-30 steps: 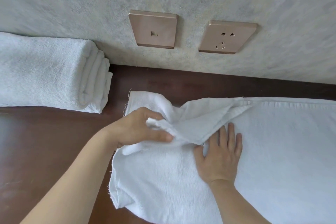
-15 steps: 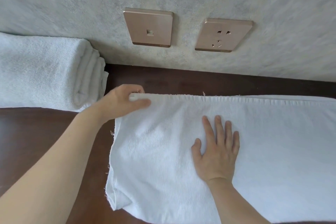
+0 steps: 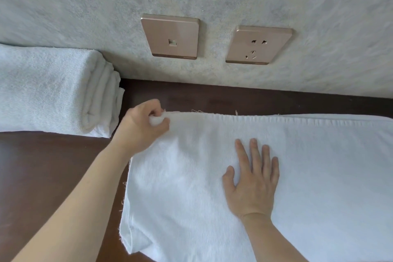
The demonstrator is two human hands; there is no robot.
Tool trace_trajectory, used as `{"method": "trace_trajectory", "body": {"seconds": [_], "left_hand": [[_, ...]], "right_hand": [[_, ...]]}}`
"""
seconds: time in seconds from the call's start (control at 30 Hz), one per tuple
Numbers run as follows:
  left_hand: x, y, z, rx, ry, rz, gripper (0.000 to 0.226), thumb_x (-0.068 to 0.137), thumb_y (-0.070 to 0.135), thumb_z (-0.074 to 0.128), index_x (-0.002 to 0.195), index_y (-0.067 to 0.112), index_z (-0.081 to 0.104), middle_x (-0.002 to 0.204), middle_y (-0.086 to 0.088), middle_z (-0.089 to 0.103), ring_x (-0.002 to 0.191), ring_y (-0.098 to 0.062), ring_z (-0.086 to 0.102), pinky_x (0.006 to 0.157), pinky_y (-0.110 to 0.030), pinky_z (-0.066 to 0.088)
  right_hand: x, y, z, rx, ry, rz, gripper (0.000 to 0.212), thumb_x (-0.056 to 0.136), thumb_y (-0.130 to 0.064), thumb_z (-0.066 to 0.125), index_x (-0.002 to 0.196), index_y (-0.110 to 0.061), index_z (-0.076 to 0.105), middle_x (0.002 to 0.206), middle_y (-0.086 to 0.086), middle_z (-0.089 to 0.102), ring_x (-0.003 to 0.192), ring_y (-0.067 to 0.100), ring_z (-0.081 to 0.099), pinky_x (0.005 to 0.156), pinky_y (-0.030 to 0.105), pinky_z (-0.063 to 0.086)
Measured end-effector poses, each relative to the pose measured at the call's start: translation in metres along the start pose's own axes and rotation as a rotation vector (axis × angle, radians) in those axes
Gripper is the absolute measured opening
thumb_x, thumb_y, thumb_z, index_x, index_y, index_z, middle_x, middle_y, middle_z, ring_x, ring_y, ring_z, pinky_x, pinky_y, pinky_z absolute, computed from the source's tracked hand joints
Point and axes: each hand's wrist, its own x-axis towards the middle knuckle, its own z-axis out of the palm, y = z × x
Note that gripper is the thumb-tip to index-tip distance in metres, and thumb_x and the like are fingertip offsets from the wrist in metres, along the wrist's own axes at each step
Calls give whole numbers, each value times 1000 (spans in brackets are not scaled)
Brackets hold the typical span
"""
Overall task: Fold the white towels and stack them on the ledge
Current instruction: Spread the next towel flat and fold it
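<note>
left hand (image 3: 140,132) grip pinched on far left corner of the white towel (image 3: 319,176) spread on the dark ledge (image 3: 42,176), right hand (image 3: 253,183) flat on it, fingers straight, one folded towel stack (image 3: 53,91) at left, two wall plates (image 3: 172,37)

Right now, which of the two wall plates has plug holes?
The right plate, above the spread towel: several plug slots. The left plate has one small square opening.
</note>
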Motion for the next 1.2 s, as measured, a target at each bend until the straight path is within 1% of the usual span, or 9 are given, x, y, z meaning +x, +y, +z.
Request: {"method": "trace_trajectory", "body": {"seconds": [0.13,0.23,0.33,0.4,0.47,0.57,0.77,0.97,1.2], "left_hand": [[3,-1,-10,98,116,-51,21,85,33,71,80,24,53,73,11,58,66,-3,52,57,-14,41],[1,7,2,373,177,-128,26,93,19,67,116,9,61,114,-10,65,107,-31,57,88,-44,48],[-14,43,40,352,223,110,30,95,19,64,124,12,63,136,-11,58,131,-33,49,107,-46,37],[-33,59,75,348,89,256,37,99,28,55,135,18,57,151,-10,47,144,-30,36,116,-46,28],[-51,57,102,490,-116,282,52,104,40,34,155,27,31,166,-6,17,154,-27,11,124,-46,10],[-61,26,111,695,-171,256,58,105,51,11,159,35,-5,167,4,-11,153,-19,-14,124,-47,-4],[-74,-5,86,629,-3,-29,62,104,56,13,159,33,-5,168,2,-5,154,-26,-8,124,-50,1],[-142,-1,110,671,-150,310,66,102,54,27,160,28,9,168,-1,2,155,-27,1,120,-52,13],[-165,-21,80,631,-60,107,67,101,58,28,160,31,13,168,3,4,155,-22,1,124,-50,10]], "right_hand": [[0,1,0,7,8,-9,68,94,-48,31,159,-32,21,167,3,16,154,30,7,122,56,11],[-1,2,1,6,17,-17,68,94,-48,31,159,-34,17,167,4,16,154,31,8,122,57,13],[1,1,1,-6,15,-17,68,95,-49,29,159,-34,14,167,4,15,154,30,7,122,56,11],[0,1,1,-9,4,-14,67,95,-49,29,159,-34,16,167,3,14,154,30,6,123,55,10],[1,1,0,0,13,-14,66,96,-48,29,159,-33,18,167,3,15,154,29,7,122,56,12],[1,1,1,25,22,-8,65,95,-46,31,159,-33,21,167,2,17,154,29,8,122,55,12],[0,1,-1,17,-2,-8,66,96,-46,28,159,-34,17,168,2,13,155,29,4,123,54,8],[0,-1,-2,19,5,-8,65,95,-47,27,159,-34,17,168,2,13,155,28,3,124,53,5],[-1,0,-2,6,-5,-8,64,96,-49,22,159,-36,14,168,0,9,154,29,2,124,52,3]]}}
